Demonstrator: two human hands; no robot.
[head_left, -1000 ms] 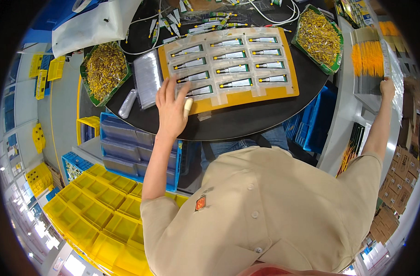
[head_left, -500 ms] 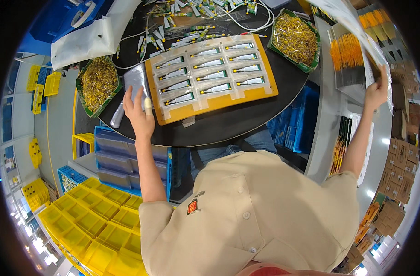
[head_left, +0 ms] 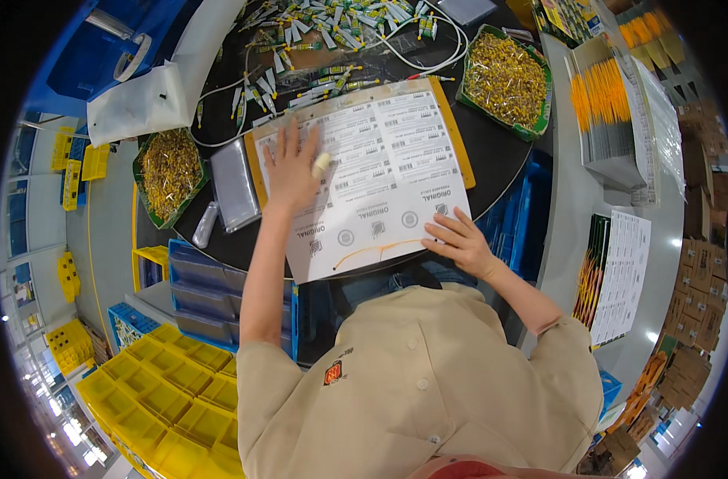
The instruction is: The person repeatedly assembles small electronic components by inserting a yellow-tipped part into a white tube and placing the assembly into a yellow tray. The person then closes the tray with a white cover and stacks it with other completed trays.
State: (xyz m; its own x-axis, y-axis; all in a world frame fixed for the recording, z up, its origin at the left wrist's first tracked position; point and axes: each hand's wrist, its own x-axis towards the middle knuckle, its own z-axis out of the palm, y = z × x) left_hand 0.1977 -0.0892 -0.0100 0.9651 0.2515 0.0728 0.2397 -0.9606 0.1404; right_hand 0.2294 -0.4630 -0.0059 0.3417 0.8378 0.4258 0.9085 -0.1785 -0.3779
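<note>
A printed white card [head_left: 356, 191] with an orange cord along its near edge lies over the yellow board [head_left: 457, 152]. It covers the clear blister tray of small tubes seen before. My left hand [head_left: 294, 169] rests flat on the card's left part, fingers spread, a pale cover on one fingertip. At the near right corner, my right hand [head_left: 464, 243] lies on the card's edge with fingers stretched out. Left of the board sits a stack of clear plastic sheets [head_left: 235, 188], beside a clear-handled tool [head_left: 206, 224].
Loose small tubes [head_left: 332, 32] and a white cable [head_left: 464, 48] lie at the table's far side. Green trays of small yellow parts stand left [head_left: 171, 176] and right [head_left: 504, 80]. More corded cards [head_left: 603, 120] stand at the right. Yellow bins [head_left: 172, 391] are at lower left.
My right hand has come in from the far right, and the printed card now covers the tubes on the board. My left hand has moved right and away from me onto the card.
</note>
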